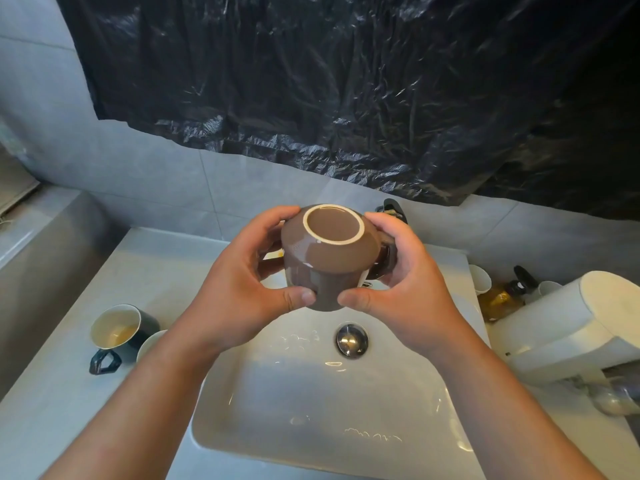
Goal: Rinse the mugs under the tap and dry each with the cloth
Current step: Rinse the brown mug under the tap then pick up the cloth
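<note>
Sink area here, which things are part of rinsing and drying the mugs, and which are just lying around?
For the job:
brown mug, held upside down by left hand and right hand
dark mug with dregs, left of the sink
No cloth is in view.

Lying about:
amber bottle
white appliance
black plastic sheet

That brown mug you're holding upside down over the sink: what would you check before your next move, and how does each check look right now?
1. Grip on the brown mug: left hand and right hand both hold it. Ok.
2. Mug inverted, base up, so it drains: ok.
3. Held above the sink: ok.
4. Tap running: tap hidden behind the mug. Cannot tell.
5. Drying cloth within reach: none visible. Not ok.
6. Other mugs waiting: dark mug on the left counter holds brownish residue. Not ok.
</note>
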A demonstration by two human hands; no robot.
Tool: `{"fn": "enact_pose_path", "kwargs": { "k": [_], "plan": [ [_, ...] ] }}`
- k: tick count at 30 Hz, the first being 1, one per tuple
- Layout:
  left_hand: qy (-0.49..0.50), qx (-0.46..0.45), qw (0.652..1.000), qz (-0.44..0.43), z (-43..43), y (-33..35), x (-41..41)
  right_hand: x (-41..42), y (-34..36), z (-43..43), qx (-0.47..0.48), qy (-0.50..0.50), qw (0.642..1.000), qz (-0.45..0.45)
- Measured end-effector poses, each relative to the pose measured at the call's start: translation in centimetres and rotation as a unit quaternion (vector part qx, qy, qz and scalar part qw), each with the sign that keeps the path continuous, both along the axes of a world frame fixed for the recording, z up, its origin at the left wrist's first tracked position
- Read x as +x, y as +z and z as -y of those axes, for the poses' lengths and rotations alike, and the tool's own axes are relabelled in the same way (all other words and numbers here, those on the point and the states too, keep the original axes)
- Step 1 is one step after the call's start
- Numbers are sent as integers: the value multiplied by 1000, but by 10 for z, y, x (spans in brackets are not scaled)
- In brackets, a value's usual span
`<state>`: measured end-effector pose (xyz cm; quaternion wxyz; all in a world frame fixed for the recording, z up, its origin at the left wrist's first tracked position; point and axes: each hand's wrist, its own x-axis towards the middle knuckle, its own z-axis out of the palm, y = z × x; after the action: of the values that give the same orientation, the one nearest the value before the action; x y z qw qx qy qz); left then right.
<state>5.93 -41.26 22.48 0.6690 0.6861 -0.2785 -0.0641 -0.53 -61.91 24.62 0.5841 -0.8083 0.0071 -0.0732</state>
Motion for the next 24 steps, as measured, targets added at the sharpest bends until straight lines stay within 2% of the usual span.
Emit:
{"fn": "enact_pose_path", "kwargs": {
  "k": [4, 6, 8, 10, 13, 15, 17, 18, 20, 22, 24],
  "plan": [
    [12, 11, 999, -46, -2, -7, 0, 4, -5, -4, 21, 12, 999, -34],
    [8, 11, 996, -92, 3, -14, -2, 8, -14, -12, 76, 13, 995, -61],
    [15, 6, 989, -150, 6, -26, -6, 15, -22, -24, 136, -21, 981, -134],
    [14, 18, 984, -179, 1, -39, -8, 24, -29, -33, 159, -53, 951, -259],
    [21, 34, 975, -220, -13, -64, -10, 34, -42, -41, 201, -66, 876, -434],
    [69, 11, 960, -271, -22, -81, -9, 40, -54, -49, 206, -38, 853, -478],
    [119, -33, 929, -348, -31, -96, -5, 54, -66, -58, 198, 9, 842, -502],
    [140, -53, 911, -385, -35, -102, -2, 64, -73, -60, 174, 27, 845, -504],
    [179, -65, 885, -425, -43, -111, 4, 92, -88, -63, 78, 17, 884, -460],
    [203, -45, 882, -422, -50, -116, 10, 124, -104, -62, -94, -19, 932, -349],
    [210, -35, 885, -415, -55, -121, 14, 151, -117, -60, -276, -44, 928, -247]
  ]
}}
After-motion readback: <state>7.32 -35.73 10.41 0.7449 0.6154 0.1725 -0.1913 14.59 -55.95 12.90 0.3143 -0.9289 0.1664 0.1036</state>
